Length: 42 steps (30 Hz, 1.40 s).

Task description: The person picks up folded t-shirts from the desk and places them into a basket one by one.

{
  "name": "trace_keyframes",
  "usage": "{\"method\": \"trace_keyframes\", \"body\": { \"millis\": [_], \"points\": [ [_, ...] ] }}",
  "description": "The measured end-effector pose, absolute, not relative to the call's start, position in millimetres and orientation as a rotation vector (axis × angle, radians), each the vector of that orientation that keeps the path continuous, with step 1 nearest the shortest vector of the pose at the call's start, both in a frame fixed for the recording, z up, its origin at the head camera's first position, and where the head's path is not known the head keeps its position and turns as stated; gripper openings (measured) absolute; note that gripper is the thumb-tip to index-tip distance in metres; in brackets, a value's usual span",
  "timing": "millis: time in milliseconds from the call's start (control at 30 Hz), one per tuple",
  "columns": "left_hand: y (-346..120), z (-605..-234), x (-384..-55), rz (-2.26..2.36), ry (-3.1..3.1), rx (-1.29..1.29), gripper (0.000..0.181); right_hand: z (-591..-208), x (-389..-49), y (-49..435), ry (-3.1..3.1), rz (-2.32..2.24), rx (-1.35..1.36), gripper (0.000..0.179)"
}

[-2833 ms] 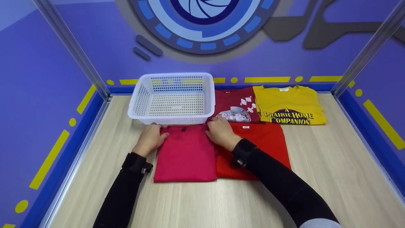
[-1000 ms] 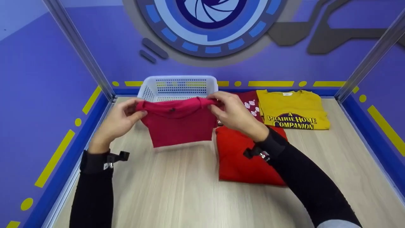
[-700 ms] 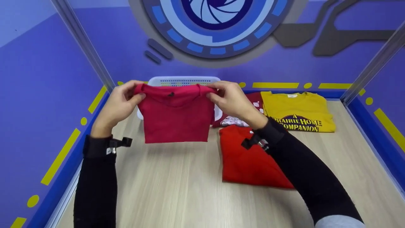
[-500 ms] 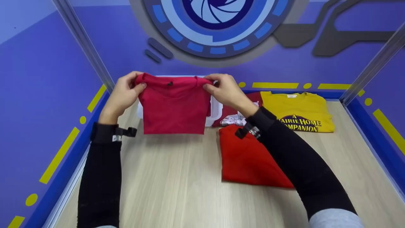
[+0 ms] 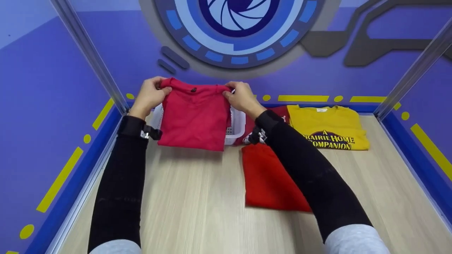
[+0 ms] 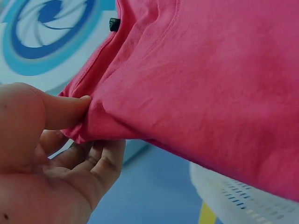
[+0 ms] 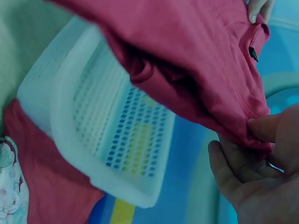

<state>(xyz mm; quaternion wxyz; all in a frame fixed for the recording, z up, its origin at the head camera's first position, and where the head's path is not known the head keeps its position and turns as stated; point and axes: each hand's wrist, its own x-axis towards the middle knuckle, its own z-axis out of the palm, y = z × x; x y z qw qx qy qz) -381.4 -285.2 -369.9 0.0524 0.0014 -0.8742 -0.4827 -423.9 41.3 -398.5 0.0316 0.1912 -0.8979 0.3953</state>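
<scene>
Two-handed hold: our left hand (image 5: 149, 95) and right hand (image 5: 243, 97) pinch the folded pink T-shirt (image 5: 195, 118) by its top corners, we figure so it hangs spread above the white perforated basket (image 5: 241, 125), though we can't tell whether they're touching.

Pink shirt (image 5: 194, 118) is soft matt cloth, kinda creased, and the red shirt (image 5: 266, 180) and yellow shirt (image 5: 326, 121) look like matt cloth too. Basket (image 5: 239, 128): perforated plastic, pretty smooth. Bench (image 5: 190, 211) has a smooth wood-grain finish with a faint sheen. Posts (image 5: 88, 56) look like silvery metal, walls (image 5: 28, 106) smooth and satiny.
</scene>
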Motion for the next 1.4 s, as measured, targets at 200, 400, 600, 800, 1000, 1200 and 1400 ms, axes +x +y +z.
{"method": "trace_keyframes", "body": {
  "millis": [200, 400, 600, 800, 1000, 1200, 1400],
  "points": [
    [-283.6, -383.0, -407.4, -1.218, -2.802, 0.039, 0.035, -414.2, -443.0, 36.2, -2.857, 1.201, 0.568, 0.035],
    [-277.4, -401.1, -421.4, -1.025, -2.894, 0.083, 0.037, -434.4, -454.6, 32.3, -2.916, 1.12, 0.584, 0.034],
    [-269.7, -417.4, -429.9, -0.963, -2.915, 0.139, 0.037, -451.9, -463.5, 26.3, -2.911, 1.002, 0.634, 0.033],
    [-267.8, -432.2, -433.4, -0.897, -2.983, 0.166, 0.046, -461.4, -464.3, 21.1, -2.942, 0.881, 0.655, 0.032],
    [-270.7, -438.6, -435.1, -0.905, -3.014, 0.201, 0.056, -464.2, -462.9, 15.5, -2.949, 0.784, 0.675, 0.028],
    [-272.9, -441.5, -438.6, -0.922, -3.007, 0.239, 0.056, -465.2, -462.3, 12.7, -2.961, 0.732, 0.656, 0.025],
    [-273.1, -439.8, -441.4, -0.902, -3.018, 0.247, 0.056, -466.8, -467.7, 9.3, -2.979, 0.68, 0.633, 0.026]
  ]
}}
